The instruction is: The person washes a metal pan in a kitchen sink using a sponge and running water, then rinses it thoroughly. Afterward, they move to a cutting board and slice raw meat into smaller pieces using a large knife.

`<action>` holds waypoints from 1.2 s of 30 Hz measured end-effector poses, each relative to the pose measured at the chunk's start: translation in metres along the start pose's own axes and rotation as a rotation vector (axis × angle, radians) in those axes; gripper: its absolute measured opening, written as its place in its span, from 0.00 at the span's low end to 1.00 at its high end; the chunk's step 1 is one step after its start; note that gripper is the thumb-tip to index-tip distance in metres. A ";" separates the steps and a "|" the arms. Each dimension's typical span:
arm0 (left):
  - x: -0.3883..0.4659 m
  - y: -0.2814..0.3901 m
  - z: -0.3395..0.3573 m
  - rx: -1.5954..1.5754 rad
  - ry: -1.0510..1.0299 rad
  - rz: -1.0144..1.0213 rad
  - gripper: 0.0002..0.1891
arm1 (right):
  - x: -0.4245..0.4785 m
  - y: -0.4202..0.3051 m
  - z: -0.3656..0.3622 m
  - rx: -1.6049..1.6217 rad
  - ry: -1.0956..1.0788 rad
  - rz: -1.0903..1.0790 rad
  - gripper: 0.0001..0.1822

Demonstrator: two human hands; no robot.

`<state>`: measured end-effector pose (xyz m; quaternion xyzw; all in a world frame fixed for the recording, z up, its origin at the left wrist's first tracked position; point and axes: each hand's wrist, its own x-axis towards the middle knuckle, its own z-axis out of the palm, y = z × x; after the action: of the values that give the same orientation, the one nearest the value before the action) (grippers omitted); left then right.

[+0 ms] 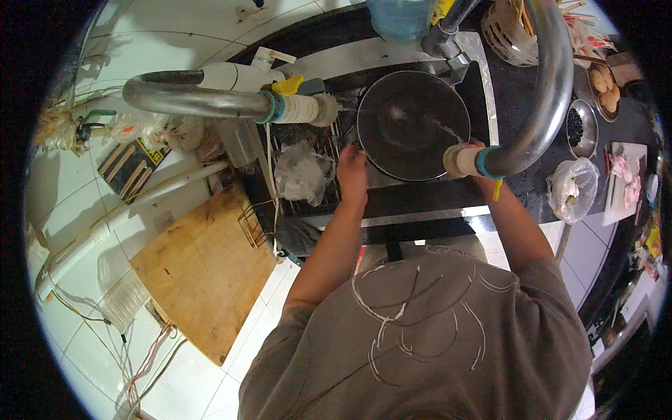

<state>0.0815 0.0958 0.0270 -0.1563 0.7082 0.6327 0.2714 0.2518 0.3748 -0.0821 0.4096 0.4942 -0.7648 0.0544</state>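
Observation:
A dark round wok [407, 118] with a pale rim sits over the sink in front of me. Its inside looks wet. My left hand [350, 169] grips the wok's left side. On the opposite side, my right hand [476, 147] holds the wok near its rim, mostly hidden behind the nozzle of the right faucet [548, 121]. A thin water stream [446, 128] runs from that nozzle into the wok. Another metal faucet [210, 102] reaches in from the left, its nozzle close to the wok's left rim, with a streak of water at its mouth.
A blue water jug [399, 18] stands behind the sink. At right are a bowl of potatoes [605, 86], a bowl of dark pieces [583, 126], a plastic-lined bowl [572, 191] and a cutting board with meat [625, 178]. Plastic bags [302, 170] and a wooden board [205, 273] are left.

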 end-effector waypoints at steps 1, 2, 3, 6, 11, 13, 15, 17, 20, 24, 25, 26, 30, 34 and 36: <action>0.000 0.009 -0.003 -0.061 0.020 0.024 0.23 | 0.001 -0.001 -0.005 -0.023 0.004 -0.032 0.25; 0.020 -0.001 -0.018 -0.045 0.011 0.179 0.22 | 0.000 0.000 -0.008 -0.053 0.009 -0.072 0.26; 0.024 0.023 -0.015 -0.123 0.052 0.199 0.21 | -0.007 -0.007 0.000 -0.076 0.054 -0.121 0.25; 0.040 0.094 -0.004 -0.039 0.184 0.533 0.18 | -0.027 -0.031 0.021 -0.242 0.084 -0.332 0.22; 0.129 0.134 -0.022 -0.811 -0.007 0.176 0.14 | -0.024 -0.034 0.008 -0.185 -0.059 -0.013 0.22; 0.187 0.136 -0.051 -0.944 -0.487 0.040 0.12 | -0.024 -0.045 0.021 -0.134 -0.017 0.147 0.25; 0.186 0.147 -0.032 -1.025 -0.560 -0.047 0.14 | -0.027 -0.040 0.023 -0.123 0.098 0.147 0.28; 0.138 0.177 -0.001 -1.063 -0.343 -0.012 0.18 | -0.032 -0.041 0.028 -0.182 0.214 0.161 0.30; 0.140 0.181 -0.011 -1.084 -0.384 0.108 0.20 | -0.020 -0.030 0.031 -0.418 0.379 0.065 0.30; 0.127 0.204 -0.008 -0.964 -0.370 0.234 0.17 | -0.009 -0.014 0.028 -0.910 0.485 -0.160 0.25; 0.132 0.206 -0.011 -0.998 -0.420 0.247 0.18 | -0.006 -0.019 0.030 -0.924 0.483 -0.120 0.23; 0.141 0.210 -0.018 -1.032 -0.470 0.259 0.19 | -0.007 -0.023 0.031 -0.950 0.476 -0.133 0.22; 0.175 0.226 -0.041 -1.244 -0.846 0.119 0.20 | -0.013 -0.023 0.027 -1.052 0.428 -0.277 0.16; 0.188 0.217 -0.043 -1.102 -0.937 0.210 0.22 | -0.001 0.021 0.013 -1.109 0.415 -0.387 0.16; 0.158 0.206 -0.032 -0.927 -0.762 0.204 0.23 | -0.001 0.042 0.002 -1.186 0.319 -0.498 0.17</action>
<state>-0.1682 0.1146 0.1034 0.0478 0.2232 0.9095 0.3474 0.2720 0.3515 -0.1108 0.2922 0.9134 -0.2829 0.0183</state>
